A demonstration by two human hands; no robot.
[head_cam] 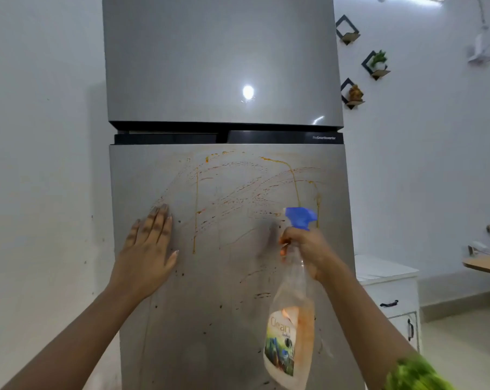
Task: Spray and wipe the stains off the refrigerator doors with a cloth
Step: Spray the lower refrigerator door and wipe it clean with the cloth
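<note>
**Palm flat, bottle raised at the stained lower door**

Over on the left, a white wall (41,164), speckled with a few dark spots. Moving in: left hand (149,249) laid flat on the left side of the lower door (229,291), fingers straight and slightly spread, grasping nothing, just pressing on the steel.

Centre now, and plenty to see on the refrigerator (224,130). Upper door (210,66) glossy, with a bright reflected light. Below it, stains (238,192) all across the lower door: orange arcs and dotted smears up top, two long drips running down, dark flecks scattered lower.

Right of centre, the spray bottle (291,333), held up just in front of the lower door, near its right side, blue trigger head (300,218) on top, orange liquid in the bottom half, "Clean" on the label. Right hand (308,249) wrapped round the neck just under that blue head, fingers curled tight on it; too blurred to tell whether one is on the trigger. Green sleeve (415,375) at the bottom corner.

Further right, a white cabinet (390,288) beside the refrigerator, diamond wall shelves (376,64) above, and a wooden table (488,264) at the edge.
</note>
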